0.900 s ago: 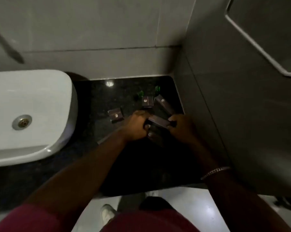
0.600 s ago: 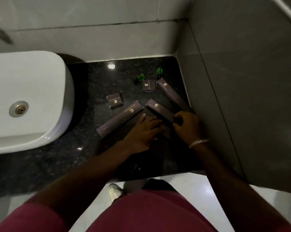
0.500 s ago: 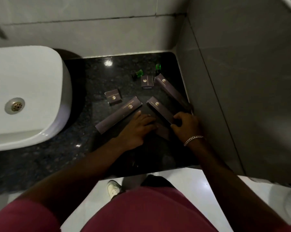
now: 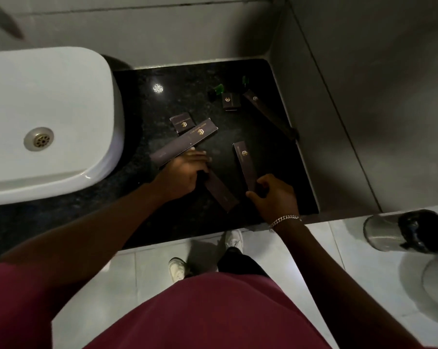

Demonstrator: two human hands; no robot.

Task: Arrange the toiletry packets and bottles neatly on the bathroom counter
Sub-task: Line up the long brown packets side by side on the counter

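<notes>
Toiletry packets, dark with gold logos, are lying scattered on the black granite bench (image 4: 238, 222) right of the white basin (image 4: 49, 117). The left hand (image 4: 185, 175) is closing around the end of one long packet (image 4: 219, 191), while the right hand (image 4: 273, 195) is pinching the near end of another long packet (image 4: 244, 165). Two green bottles (image 4: 217, 89) are sitting at the far edge.

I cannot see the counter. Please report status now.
Left hand on one long box. Right hand grips another long box. Remaining boxes scattered, not aligned. Nothing blocking.
</notes>
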